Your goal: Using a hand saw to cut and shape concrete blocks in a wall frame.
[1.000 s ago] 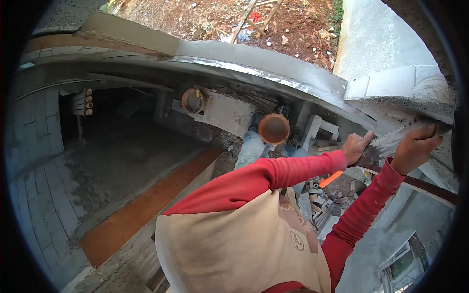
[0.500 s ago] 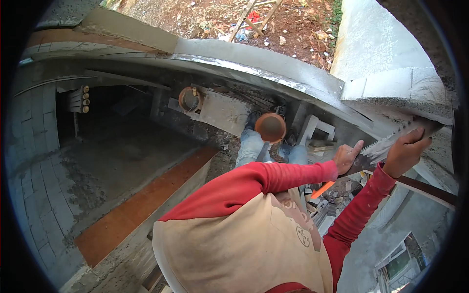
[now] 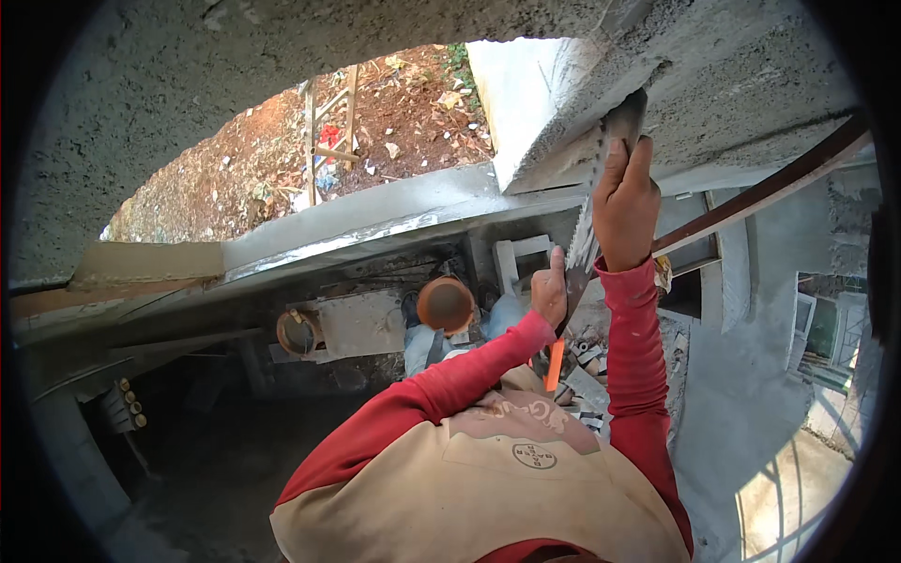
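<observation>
Saw (image 3: 583,246): long, toothed, greyish blade, pale smears, orange handle (image 3: 555,364)

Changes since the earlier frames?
View swung right and up. In the picture, the saw shifted left and turned steeper, its tip up by the rough concrete. Nothing visibly grabbed or released. Unchanged: left hand near the handle, right hand near the tip; bucket beside the board.

Board (image 3: 364,324) between two buckets (image 3: 449,327), left of saw (image 3: 583,242)
</observation>
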A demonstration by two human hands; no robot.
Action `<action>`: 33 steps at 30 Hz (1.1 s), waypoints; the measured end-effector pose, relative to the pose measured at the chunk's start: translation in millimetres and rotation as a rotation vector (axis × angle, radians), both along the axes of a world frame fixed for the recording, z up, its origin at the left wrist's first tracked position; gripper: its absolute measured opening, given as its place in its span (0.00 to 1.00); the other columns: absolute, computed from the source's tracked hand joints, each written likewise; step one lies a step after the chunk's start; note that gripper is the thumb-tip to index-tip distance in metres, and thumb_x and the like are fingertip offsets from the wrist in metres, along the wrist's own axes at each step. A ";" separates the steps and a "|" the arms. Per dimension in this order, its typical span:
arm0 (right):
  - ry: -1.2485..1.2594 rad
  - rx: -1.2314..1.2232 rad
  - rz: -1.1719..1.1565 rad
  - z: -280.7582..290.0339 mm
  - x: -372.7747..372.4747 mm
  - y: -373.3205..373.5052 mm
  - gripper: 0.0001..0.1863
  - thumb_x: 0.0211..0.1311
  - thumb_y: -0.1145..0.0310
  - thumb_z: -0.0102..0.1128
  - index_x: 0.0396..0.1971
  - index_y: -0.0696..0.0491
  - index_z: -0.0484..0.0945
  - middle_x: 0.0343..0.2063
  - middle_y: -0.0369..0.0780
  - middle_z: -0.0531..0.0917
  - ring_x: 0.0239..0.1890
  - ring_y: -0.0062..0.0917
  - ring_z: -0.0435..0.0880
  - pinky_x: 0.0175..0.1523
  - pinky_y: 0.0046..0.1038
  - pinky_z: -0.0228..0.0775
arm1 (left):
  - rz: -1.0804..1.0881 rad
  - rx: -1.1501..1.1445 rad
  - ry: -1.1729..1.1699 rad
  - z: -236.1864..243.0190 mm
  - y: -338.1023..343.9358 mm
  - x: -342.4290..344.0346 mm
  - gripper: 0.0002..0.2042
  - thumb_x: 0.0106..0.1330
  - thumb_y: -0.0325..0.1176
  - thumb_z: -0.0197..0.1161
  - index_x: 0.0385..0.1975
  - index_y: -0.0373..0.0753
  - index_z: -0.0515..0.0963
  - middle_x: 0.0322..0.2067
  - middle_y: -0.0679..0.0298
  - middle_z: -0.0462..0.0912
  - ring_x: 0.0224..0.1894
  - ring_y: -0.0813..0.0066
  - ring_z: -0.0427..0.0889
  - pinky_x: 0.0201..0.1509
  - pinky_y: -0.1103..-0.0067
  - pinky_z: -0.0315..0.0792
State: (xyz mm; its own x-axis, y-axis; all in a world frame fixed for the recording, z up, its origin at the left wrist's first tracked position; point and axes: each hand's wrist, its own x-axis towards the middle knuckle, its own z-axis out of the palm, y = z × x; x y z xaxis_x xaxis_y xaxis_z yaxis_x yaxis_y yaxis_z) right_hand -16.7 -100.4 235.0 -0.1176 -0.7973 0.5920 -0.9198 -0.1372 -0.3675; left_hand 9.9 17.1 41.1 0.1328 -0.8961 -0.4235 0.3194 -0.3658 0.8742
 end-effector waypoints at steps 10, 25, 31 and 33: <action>0.171 0.041 -0.070 -3.6 -2.8 -5.6 0.13 0.73 0.61 0.50 0.43 0.55 0.62 0.12 0.48 0.78 0.15 0.48 0.80 0.17 0.44 0.70 | -0.015 -0.038 -0.082 14.5 7.0 -0.4 0.38 0.76 0.58 0.42 0.15 0.24 0.67 0.11 0.65 0.61 0.20 0.79 0.58 0.21 0.67 0.56; 0.153 0.078 0.021 13.7 -8.3 -19.1 0.14 0.74 0.61 0.48 0.47 0.56 0.61 0.13 0.51 0.78 0.18 0.50 0.81 0.19 0.46 0.70 | -0.041 -0.052 -0.082 25.9 -19.7 1.3 0.40 0.76 0.59 0.40 0.14 0.23 0.67 0.09 0.58 0.60 0.17 0.73 0.57 0.24 0.64 0.57; 0.264 0.156 -0.072 17.7 -2.5 -6.7 0.14 0.74 0.60 0.47 0.45 0.54 0.61 0.14 0.51 0.79 0.18 0.50 0.82 0.21 0.47 0.72 | -0.031 -0.030 -0.029 26.4 -4.0 -7.2 0.39 0.76 0.59 0.39 0.16 0.23 0.69 0.10 0.60 0.62 0.18 0.74 0.58 0.25 0.65 0.58; 0.271 0.215 -0.040 14.1 -4.8 7.6 0.14 0.74 0.59 0.47 0.44 0.54 0.61 0.13 0.50 0.79 0.18 0.49 0.82 0.21 0.47 0.73 | 0.012 -0.018 -0.045 44.5 28.8 -6.4 0.39 0.76 0.60 0.39 0.16 0.24 0.70 0.11 0.62 0.65 0.19 0.76 0.60 0.24 0.66 0.59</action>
State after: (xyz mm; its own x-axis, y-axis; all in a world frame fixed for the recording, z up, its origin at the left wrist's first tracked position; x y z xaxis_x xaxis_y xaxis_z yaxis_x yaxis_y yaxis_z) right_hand -21.5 -92.8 249.1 -0.0127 -0.9050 0.4252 -0.9910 -0.0453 -0.1260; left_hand 3.5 45.9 85.6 0.1618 -0.9016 -0.4011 0.2841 -0.3467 0.8939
